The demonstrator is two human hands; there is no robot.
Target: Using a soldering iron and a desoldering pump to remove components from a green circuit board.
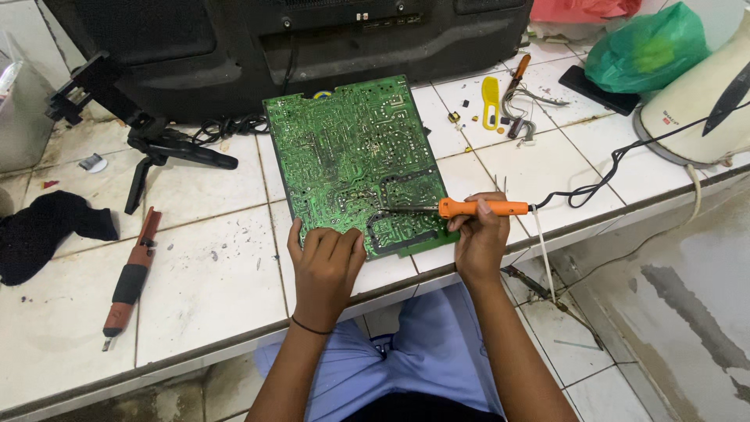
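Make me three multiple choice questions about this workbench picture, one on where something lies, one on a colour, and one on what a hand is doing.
1. Where does the red-handled tool lie?
A. On the tiled counter, left of the circuit board
B. On top of the circuit board
C. Beside the kettle

2. What colour is the soldering iron handle?
A. Blue
B. Orange
C. White

3. What is the left hand doing?
A. Holding the yellow tool
B. Hanging off the counter, touching nothing
C. Resting on the near edge of the green circuit board

Answers:
1. A, it lies on the tiles well left of the board.
2. B, the grip in the right hand is orange, its tip on the board.
3. C, the fingers lie flat on the board's near edge.
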